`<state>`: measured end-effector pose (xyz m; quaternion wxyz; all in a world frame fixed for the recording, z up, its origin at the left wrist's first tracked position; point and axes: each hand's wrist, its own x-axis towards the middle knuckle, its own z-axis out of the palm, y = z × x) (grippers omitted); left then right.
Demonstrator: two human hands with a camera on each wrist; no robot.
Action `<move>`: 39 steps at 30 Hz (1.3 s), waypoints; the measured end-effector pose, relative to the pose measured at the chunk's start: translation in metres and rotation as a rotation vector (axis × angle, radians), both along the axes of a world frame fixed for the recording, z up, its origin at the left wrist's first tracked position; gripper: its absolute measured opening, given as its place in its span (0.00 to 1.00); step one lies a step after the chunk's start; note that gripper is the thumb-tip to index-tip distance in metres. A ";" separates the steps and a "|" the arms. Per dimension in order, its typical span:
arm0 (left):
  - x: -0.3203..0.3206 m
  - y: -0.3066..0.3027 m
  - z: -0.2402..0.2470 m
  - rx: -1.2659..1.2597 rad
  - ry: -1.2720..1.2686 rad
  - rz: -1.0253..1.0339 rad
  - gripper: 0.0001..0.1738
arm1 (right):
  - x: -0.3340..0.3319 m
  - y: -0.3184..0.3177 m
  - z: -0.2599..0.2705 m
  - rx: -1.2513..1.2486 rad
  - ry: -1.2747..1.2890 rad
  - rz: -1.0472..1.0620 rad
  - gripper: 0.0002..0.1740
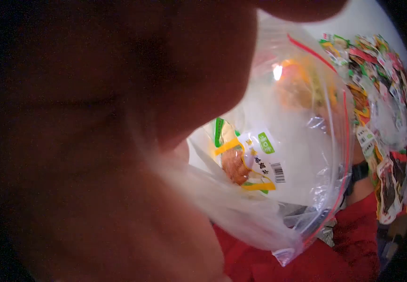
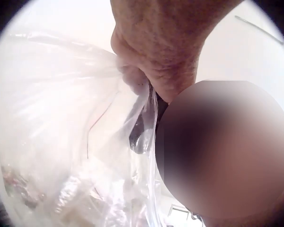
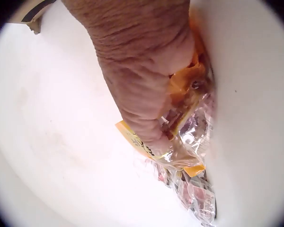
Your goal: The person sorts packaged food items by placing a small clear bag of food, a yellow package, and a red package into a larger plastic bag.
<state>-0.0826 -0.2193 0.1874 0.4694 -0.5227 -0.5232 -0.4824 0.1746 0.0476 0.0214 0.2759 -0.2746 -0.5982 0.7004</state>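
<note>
My left hand (image 1: 119, 122) is very close to the head camera and covers much of that view. In the left wrist view its fingers grip the gathered upper edge of a large clear plastic bag (image 2: 52, 94). The bag, which has a red zip line (image 1: 347, 122), spreads open in the head view. My right hand (image 3: 137, 85) grips orange-and-clear snack packets (image 3: 184, 85), showing blurred through the plastic in the head view. Other small packets (image 3: 196, 196) lie just below the fingers. A vacuum-packed snack (image 1: 235, 164) with brown meat and a white label shows within the bag's outline.
A long heap of mixed snack packets (image 1: 377, 89) lies on the white surface at the right. Red clothing (image 1: 278, 263) shows under the bag, and a black wristband (image 1: 359, 172) is on the right wrist. A cardboard piece (image 3: 26, 12) stands at a corner of the right wrist view.
</note>
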 end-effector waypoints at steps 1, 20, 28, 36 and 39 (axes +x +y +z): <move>-0.005 -0.012 0.003 -0.009 0.004 0.036 0.26 | 0.000 -0.008 0.003 0.009 -0.033 -0.081 0.20; 0.013 -0.178 0.059 -0.036 0.174 0.468 0.22 | 0.009 0.022 -0.035 -0.116 0.124 -0.028 0.20; 0.019 -0.187 0.069 -0.050 0.212 0.470 0.21 | 0.013 0.025 -0.026 0.035 -0.100 0.068 0.20; 0.013 -0.191 0.074 -0.076 0.233 0.458 0.20 | 0.010 0.027 -0.034 0.105 -0.039 -0.030 0.21; 0.012 -0.199 0.076 -0.095 0.237 0.468 0.19 | 0.017 0.036 -0.037 0.086 -0.060 0.054 0.21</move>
